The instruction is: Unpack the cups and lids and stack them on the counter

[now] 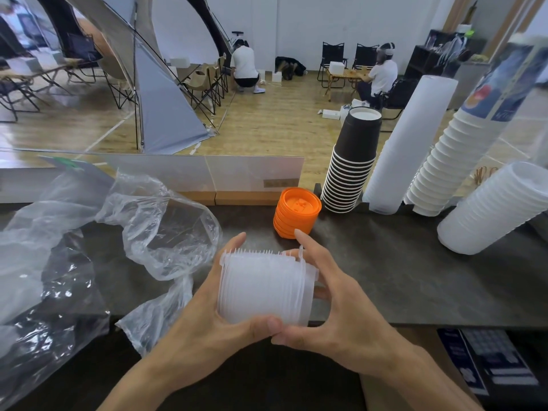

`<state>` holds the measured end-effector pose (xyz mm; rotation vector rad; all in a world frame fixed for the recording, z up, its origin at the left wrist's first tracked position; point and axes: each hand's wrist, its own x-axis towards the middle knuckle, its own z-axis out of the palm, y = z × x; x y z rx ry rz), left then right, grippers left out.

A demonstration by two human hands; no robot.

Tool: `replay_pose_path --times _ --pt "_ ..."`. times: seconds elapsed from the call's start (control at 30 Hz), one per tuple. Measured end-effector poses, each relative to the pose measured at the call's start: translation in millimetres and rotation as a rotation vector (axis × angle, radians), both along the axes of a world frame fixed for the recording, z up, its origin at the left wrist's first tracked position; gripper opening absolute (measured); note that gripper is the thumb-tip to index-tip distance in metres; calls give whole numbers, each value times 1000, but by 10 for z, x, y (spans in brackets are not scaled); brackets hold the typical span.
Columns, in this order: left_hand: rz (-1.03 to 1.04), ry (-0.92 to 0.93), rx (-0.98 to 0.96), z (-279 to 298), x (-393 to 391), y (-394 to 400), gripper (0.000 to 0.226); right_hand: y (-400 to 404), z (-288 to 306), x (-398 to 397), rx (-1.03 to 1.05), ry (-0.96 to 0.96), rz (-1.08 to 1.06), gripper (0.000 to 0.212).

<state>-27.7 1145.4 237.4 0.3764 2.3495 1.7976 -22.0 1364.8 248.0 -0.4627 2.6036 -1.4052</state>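
A stack of translucent white lids (264,287) lies on its side just above the dark counter (400,277), near the front edge. My left hand (207,315) cups its left end and underside. My right hand (335,307) grips its right end, fingers over the top and thumb beneath. Behind it stands a short stack of orange lids (297,212). Further back right are a stack of black paper cups (353,161), a tall sleeve of translucent cups (412,143), a stack of white cups (447,161) and a leaning stack of translucent cups (495,209).
Crumpled clear plastic bags (98,232) cover the counter's left half. A low white divider panel (207,173) runs along the back edge. A dark device with a keypad (492,357) sits below the counter at the right. Beyond are a tent, folding chairs and two people.
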Motion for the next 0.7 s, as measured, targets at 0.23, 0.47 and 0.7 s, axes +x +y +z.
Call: replay_pose_path --times 0.23,0.47,0.7 --pt "83 13 -19 -57 -23 16 123 -41 -57 -13 5 45 -28 111" --pt "85 6 20 -49 -21 29 111 -28 -126 13 -18 55 -21 114" --pt "31 -34 -100 -43 -8 64 122 87 -233 -5 205 80 45 119"
